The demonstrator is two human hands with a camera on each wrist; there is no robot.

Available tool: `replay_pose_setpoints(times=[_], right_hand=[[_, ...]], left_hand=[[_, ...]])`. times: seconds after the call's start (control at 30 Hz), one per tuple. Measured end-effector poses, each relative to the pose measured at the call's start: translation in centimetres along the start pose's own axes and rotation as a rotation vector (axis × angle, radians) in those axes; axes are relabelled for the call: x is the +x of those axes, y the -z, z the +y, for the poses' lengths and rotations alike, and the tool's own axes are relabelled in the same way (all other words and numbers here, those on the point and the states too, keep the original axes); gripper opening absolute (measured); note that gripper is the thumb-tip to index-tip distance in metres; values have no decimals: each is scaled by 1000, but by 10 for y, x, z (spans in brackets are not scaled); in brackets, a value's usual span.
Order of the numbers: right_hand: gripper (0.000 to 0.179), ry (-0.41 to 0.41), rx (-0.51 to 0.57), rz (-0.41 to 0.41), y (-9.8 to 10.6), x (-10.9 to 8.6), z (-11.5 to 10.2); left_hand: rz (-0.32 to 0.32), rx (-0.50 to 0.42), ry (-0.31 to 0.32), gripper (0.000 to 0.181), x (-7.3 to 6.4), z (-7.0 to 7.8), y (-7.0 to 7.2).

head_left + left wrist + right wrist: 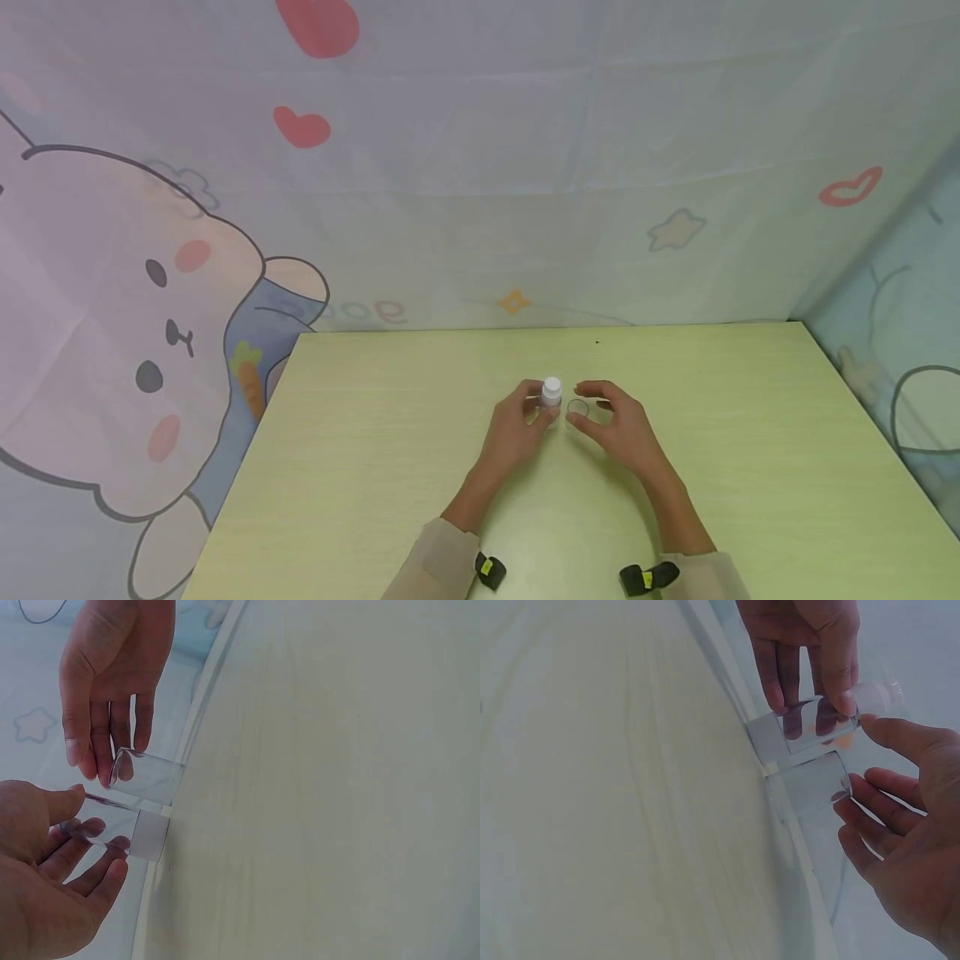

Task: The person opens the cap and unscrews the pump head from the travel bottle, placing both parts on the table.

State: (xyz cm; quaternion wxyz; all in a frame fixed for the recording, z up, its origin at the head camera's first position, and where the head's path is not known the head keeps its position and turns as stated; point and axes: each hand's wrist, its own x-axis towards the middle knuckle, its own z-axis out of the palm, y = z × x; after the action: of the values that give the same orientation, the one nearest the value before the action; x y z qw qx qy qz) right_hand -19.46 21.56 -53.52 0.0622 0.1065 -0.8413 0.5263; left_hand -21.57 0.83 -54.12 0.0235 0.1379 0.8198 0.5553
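My left hand [516,427] grips a clear cylinder [802,731], thumb on one side and fingers on the other. The cylinder's lower end [150,836] looks white, close to the tabletop. Above its upper end shows a small white bottle [551,392] with a ridged cap; in the left wrist view the bottle is hidden. Beside it stands a second clear cylinder [810,780], upright on the table, its round rim [577,407] visible from above. My right hand [618,423] is spread loosely around this one, fingertips at its rim and thumb apart from the forefinger.
The pale yellow tabletop [375,467] reaches back to a cloth backdrop [480,167] printed with a rabbit and hearts. A tiny dark speck [597,342] lies near the back edge. Black straps [491,571] circle both wrists by the light sleeves.
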Motion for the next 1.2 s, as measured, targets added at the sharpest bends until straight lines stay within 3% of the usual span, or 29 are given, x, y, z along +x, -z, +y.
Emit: replay_pose_setpoints(times=[0.97,1.2], right_hand=[[49,2,5,19,-8,0,-6],[47,39,25,47,-13,0,-10]], left_hand=[[-8,-13,-25,31,0,-1,1],[-6,-11,-38,31,1,-2,0]])
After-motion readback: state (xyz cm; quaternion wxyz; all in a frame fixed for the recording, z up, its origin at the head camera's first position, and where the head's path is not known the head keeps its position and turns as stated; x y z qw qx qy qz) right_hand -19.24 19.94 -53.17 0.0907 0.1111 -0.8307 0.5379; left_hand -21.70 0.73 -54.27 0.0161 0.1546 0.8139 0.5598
